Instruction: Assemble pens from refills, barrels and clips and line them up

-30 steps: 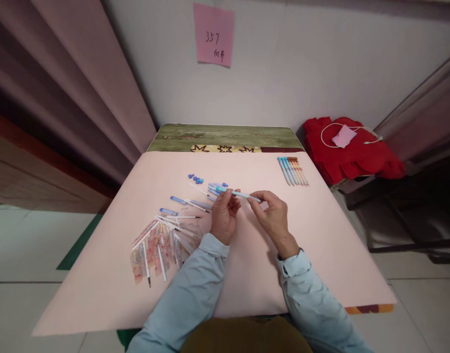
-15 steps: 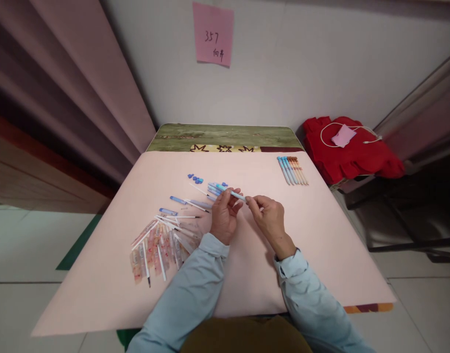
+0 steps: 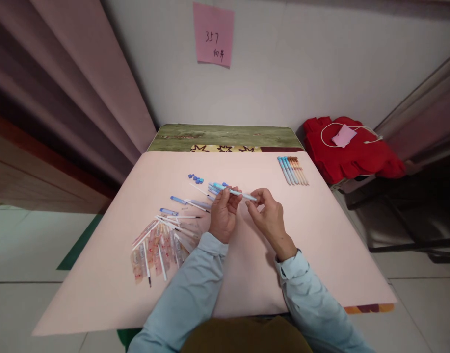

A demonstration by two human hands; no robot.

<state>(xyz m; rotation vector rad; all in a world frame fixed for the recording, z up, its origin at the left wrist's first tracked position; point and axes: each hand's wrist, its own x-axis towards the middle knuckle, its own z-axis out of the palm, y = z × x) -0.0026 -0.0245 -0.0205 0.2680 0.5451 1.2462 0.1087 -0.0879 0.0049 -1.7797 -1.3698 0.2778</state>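
Observation:
A light blue pen (image 3: 243,194) lies slantwise between my hands above the table. My left hand (image 3: 224,215) is closed around its darker blue upper part, thumb on top. At the pen's other end, the thumb and forefinger of my right hand (image 3: 269,215) close about the tip. Just beyond my left hand are more blue pen parts (image 3: 212,188), partly hidden by it. Left of them lie blue pen barrels (image 3: 169,212) and white refills (image 3: 178,228). Small blue caps (image 3: 196,179) sit farther back.
Several clear and pinkish pen barrels (image 3: 162,245) are heaped at the left with refills across them. A row of blue and brown-topped pens (image 3: 293,170) lies at the back right. The pink sheet (image 3: 320,264) covers most of the table. A red cloth (image 3: 342,157) with a white cable is beyond the right edge.
The pen has slid out rightward from my left hand, so more of its length shows. My right hand's fingers have loosened and shifted around the tip.

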